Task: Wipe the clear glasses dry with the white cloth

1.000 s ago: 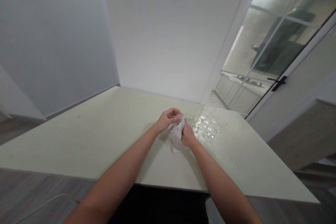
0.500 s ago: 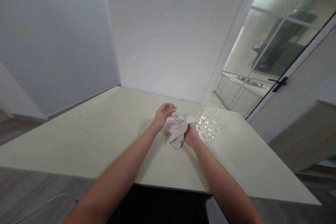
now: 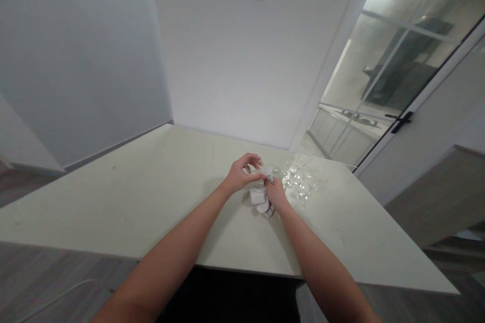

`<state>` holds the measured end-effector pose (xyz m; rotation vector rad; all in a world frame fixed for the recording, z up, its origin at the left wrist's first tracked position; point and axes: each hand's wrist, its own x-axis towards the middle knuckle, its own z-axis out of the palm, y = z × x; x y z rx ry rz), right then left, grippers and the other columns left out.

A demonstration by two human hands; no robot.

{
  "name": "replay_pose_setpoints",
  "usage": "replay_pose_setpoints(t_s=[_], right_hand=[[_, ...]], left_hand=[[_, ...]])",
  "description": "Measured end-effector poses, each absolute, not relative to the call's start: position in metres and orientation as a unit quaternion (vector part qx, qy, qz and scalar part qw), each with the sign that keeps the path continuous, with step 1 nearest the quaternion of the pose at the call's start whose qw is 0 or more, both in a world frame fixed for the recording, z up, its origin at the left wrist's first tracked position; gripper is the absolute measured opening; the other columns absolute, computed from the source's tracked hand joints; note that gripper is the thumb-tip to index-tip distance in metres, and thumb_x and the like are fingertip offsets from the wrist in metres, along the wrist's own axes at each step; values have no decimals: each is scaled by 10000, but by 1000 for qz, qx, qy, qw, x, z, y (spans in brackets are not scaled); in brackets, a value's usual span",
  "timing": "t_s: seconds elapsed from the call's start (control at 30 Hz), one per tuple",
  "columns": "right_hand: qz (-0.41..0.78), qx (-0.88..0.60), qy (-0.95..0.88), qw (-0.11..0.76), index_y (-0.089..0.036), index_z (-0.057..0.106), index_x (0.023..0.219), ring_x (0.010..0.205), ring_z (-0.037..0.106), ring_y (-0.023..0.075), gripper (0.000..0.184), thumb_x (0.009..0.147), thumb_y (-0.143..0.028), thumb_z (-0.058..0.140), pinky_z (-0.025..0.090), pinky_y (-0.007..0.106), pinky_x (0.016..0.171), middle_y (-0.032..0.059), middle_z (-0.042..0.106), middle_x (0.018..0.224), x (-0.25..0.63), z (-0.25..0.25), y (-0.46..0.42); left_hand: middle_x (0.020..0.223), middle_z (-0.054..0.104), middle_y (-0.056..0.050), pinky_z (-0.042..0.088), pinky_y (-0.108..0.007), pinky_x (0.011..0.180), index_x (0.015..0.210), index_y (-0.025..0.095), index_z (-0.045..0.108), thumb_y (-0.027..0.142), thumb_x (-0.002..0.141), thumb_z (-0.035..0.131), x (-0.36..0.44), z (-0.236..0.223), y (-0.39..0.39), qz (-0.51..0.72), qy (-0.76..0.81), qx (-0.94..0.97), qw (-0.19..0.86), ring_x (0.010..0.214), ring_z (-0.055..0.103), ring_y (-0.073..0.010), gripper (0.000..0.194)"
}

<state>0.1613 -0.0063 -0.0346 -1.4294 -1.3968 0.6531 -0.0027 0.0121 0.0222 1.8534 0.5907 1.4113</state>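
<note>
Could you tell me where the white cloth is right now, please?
In the head view the white cloth sits bunched between the left hand and right hand, over the table, just left of the cluster of clear glasses.

head camera, looking forward and down, table (image 3: 113, 202) near

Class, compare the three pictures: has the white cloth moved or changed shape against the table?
Yes. The cloth hung spread half a second ago; now it is bunched tighter between both hands, beside the glasses on the table.
</note>
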Motion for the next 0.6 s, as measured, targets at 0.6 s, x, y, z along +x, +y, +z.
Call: replay_pose_setpoints(t_s=[0.6], right_hand=[[157,-577,-708,376,-196,653,849,752,622,188,141,780,-256,546,416,253,635,45,692,803,147,-30,-19]], left_hand=[[1126,591,-51,310,-452,936,1186,281,466,380,669,761,-62,1,76,667,615,400,129,1093,514,-257,604]])
